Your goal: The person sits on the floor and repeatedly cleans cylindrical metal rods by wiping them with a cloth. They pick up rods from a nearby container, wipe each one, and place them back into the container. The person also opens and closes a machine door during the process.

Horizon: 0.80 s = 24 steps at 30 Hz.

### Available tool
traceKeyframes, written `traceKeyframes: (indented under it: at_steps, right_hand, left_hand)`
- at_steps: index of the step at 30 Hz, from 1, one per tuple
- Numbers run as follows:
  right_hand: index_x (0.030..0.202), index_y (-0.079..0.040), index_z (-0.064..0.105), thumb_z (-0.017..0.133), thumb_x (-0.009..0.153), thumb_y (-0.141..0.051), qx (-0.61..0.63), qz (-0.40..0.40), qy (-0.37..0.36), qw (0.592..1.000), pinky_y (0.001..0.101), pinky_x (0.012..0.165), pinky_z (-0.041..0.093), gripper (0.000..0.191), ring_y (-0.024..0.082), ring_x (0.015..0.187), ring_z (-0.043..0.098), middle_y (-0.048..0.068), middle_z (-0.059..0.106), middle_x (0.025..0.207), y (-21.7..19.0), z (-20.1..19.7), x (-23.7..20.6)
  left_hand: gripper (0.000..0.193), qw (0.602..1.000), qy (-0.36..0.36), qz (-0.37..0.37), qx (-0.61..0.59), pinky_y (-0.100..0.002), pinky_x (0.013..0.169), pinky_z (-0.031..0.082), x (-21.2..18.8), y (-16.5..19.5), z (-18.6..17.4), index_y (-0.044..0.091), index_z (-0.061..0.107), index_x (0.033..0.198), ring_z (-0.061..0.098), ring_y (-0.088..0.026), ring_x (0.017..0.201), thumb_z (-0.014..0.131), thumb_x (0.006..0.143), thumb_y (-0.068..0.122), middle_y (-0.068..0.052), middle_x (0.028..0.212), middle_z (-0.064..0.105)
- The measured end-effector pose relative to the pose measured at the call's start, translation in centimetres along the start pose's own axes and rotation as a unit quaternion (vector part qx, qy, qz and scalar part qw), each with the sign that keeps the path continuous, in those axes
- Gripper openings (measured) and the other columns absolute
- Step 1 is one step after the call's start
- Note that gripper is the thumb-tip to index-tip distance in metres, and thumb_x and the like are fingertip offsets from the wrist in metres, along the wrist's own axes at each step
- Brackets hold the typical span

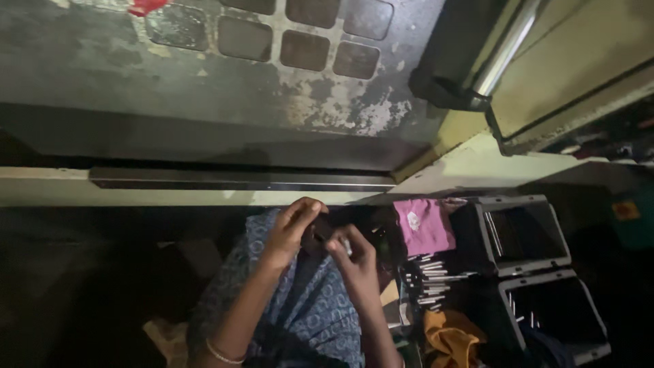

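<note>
Dim workshop, worn grey machine bed (204,88) with dark square pads far above both hands, pale ledge (170,187) just beyond the fingertips. Two open grey bins (524,235) off to the right of the right hand, pink cloth (424,225) and a heap of thin metal rods (429,279) nearer to it, orange cloth (449,337) below. Blue patterned garment (306,307) under the wrists. Left hand (289,232) curled, pinching one end of a small dark part (320,228); right hand (351,252) closed on the other end, a pale bit showing at its fingertips. Held between both hands over the lap. Probably light, stiff and slick; best pinched by its ends. Exact shape too dark to tell.
</note>
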State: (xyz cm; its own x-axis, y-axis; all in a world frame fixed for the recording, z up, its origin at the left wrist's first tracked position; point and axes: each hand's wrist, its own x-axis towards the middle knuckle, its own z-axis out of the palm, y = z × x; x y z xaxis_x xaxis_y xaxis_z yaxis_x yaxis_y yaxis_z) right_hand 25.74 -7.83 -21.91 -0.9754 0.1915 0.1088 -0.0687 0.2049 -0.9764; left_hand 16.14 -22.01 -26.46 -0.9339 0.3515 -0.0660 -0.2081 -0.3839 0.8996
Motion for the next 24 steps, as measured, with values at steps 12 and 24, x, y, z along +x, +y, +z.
traceKeyframes:
  at_steps: [12,24]
  right_hand:
    - [0.107,0.002,0.071,0.067,0.096,-0.017,0.107,0.086,0.173,0.975,0.0243,0.062,0.047,0.022,0.006,0.072,0.058,-0.002,0.067,0.085,12.1,-9.6,2.9]
    - [0.126,-0.001,0.052,0.063,0.089,-0.044,-0.429,0.234,0.333,0.807,0.0587,0.083,0.049,0.058,0.053,0.098,0.065,0.032,0.069,0.105,12.1,-24.9,5.5]
  left_hand:
    - [0.029,1.0,0.005,0.005,0.023,-0.03,0.079,0.058,0.3,-4.1,-4.1,0.007,0.064,0.126,0.071,-0.015,0.085,0.059,0.102,0.021,-0.008,0.092,0.074]
    - [0.022,0.995,0.034,0.059,0.074,-0.023,0.072,0.047,-0.4,-2.5,-2.8,0.005,0.069,0.12,0.058,-0.006,0.083,0.065,0.101,0.017,0.001,0.097,0.066]
